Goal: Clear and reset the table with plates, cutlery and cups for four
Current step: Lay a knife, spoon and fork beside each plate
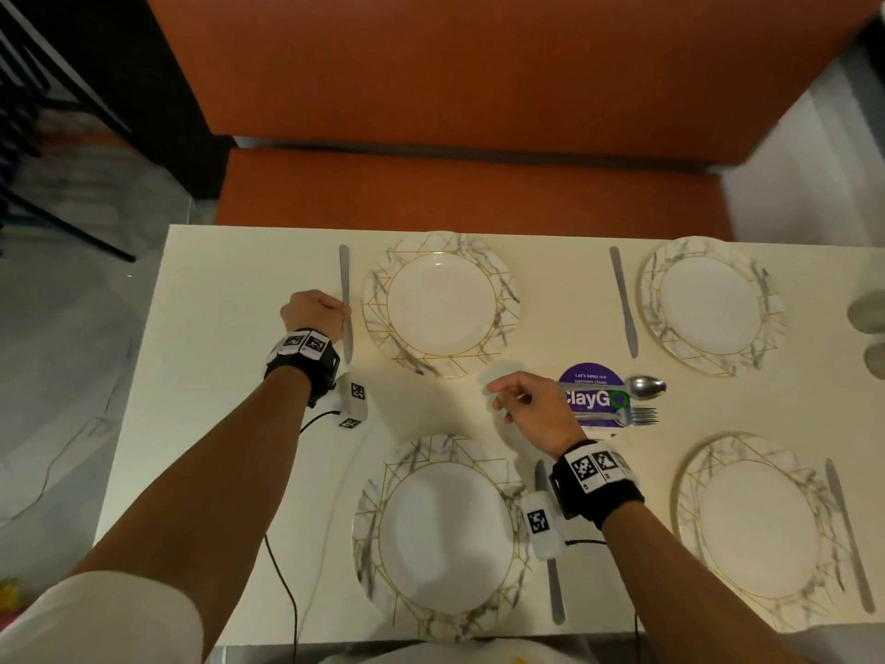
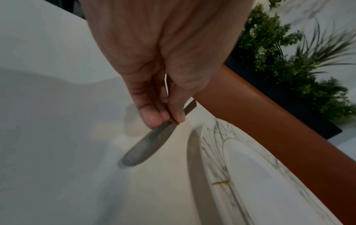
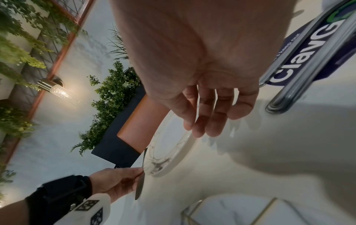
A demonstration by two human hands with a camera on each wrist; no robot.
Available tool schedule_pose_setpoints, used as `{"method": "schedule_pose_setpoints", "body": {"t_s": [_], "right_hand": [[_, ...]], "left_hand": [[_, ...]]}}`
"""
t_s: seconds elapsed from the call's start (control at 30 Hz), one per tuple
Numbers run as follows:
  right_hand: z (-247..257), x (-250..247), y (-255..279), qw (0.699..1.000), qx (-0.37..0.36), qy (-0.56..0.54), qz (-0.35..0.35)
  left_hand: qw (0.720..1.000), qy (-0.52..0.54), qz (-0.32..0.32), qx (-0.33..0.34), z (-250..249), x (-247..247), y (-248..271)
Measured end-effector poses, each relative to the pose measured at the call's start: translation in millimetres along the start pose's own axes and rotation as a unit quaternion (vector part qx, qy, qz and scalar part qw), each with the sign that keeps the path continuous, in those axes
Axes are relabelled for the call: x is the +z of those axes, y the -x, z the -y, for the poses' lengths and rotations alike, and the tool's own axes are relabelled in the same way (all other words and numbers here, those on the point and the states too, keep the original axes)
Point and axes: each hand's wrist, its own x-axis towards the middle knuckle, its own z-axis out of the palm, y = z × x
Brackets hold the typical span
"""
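Several marbled, gold-lined plates stand on the cream table (image 1: 230,289). My left hand (image 1: 311,311) pinches a steel knife (image 1: 345,304) at its middle, just left of the far-left plate (image 1: 440,304); in the left wrist view the knife (image 2: 146,146) has its blade tip on or just above the table beside that plate (image 2: 250,175). My right hand (image 1: 527,404) hovers over the table centre with relaxed fingers (image 3: 210,121), holding nothing. A spoon (image 1: 644,386) and a fork (image 1: 637,416) lie on a purple sticker (image 1: 594,400) to its right.
Knives lie beside the far-right plate (image 1: 711,306), the near-left plate (image 1: 443,536) and the near-right plate (image 1: 761,529). An orange bench (image 1: 455,194) runs behind the table. Two greyish round objects (image 1: 869,309), blurred, sit at the right edge. Plants (image 3: 113,97) line the wall.
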Motion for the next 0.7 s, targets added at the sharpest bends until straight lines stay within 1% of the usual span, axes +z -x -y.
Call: {"method": "schedule_pose_setpoints", "body": {"t_s": [0.07, 0.23, 0.5, 0.7], "right_hand": [[-3.5, -0.9, -1.5, 1.0, 0.0, -0.001, -0.003], [-8.6, -2.5, -3.6, 1.0, -0.001, 0.012, -0.009], [-14.2, -1.7, -0.1, 1.0, -0.007, 0.018, -0.006], [-22.2, 0.0, 1.6, 1.0, 0.004, 0.021, -0.012]], "left_hand": [[1.0, -0.002, -0.002, 0.007, 3.0, 2.7, -8.3], [1.0, 0.006, -0.007, 0.019, 0.4, 3.4, -4.6], [0.997, -0.008, -0.054, 0.059, 1.2, 8.0, 4.2], [0.997, 0.004, -0.05, 0.063, 0.1, 5.6, 6.4]]}}
